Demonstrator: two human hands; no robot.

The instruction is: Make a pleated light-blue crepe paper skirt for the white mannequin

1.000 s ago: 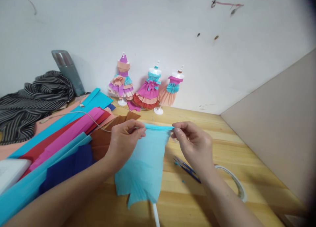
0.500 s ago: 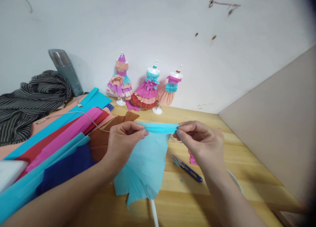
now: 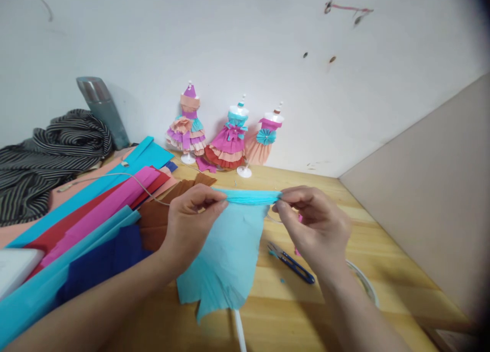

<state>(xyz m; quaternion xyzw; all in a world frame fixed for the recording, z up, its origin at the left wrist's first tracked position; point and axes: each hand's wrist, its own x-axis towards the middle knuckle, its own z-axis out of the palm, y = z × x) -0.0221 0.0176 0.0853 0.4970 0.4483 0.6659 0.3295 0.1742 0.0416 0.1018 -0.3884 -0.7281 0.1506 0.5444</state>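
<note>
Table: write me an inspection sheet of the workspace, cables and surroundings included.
Surface: wooden table, partly covered.
Work in hand: pleated strip, stretched between the hands; blue sheet just below, joined or not unclear.
Clutter: papers at left; snips; white ring, partly hidden.
Hands: left hand and right hand pinch the strip near its ends.
Cables: white cable across the papers.
Surroundings: white wall; three dressed mannequins; bottle; striped cloth.

The worktop [image 3: 390,280] is pale, grained wood. Three small dressed forms [image 3: 231,143] stand on it by the wall [image 3: 191,35], coloured sheets [image 3: 107,211] overlap at left, and snips [image 3: 294,268] and a partly hidden white ring [image 3: 366,281] lie at right.
</note>
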